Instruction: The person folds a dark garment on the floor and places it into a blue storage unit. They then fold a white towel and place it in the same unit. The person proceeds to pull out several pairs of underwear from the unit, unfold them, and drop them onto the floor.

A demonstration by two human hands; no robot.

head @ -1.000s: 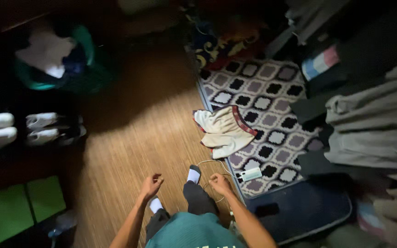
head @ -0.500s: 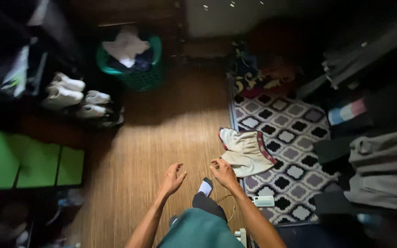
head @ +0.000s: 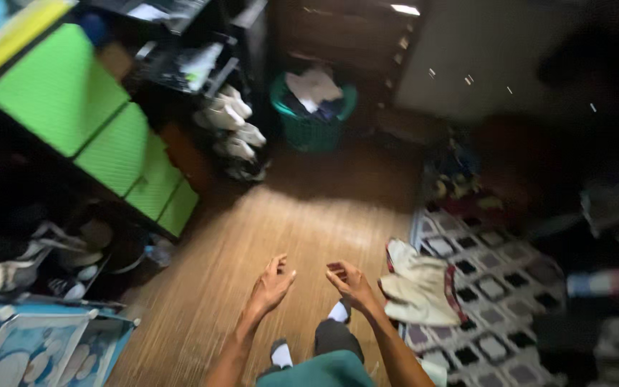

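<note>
- Hovering over the wooden floor (head: 266, 229), your left hand (head: 270, 287) is empty, its fingers loosely spread and slightly bent, touching nothing.
- Your right hand (head: 351, 283) is just beside it, also empty, with its fingers curled inward toward the palm but not closed on anything.
- Just beyond the right fingertips, off to their outer side, a crumpled cream garment with red trim (head: 420, 287) lies on the edge of a black-and-white patterned rug (head: 496, 287); the hand is near it but apart.
- Below both sets of fingers, your feet in white socks (head: 338, 312) stand on the floor.
- Far ahead of the fingertips, a green laundry basket (head: 314, 125) holds clothes, with pale shoes (head: 234, 129) stacked to its left.
- Out past the left fingers, green fabric bins (head: 109, 136) sit in a dark shelf unit; the motion blur makes its lower contents hard to tell, probably more shoes.
</note>
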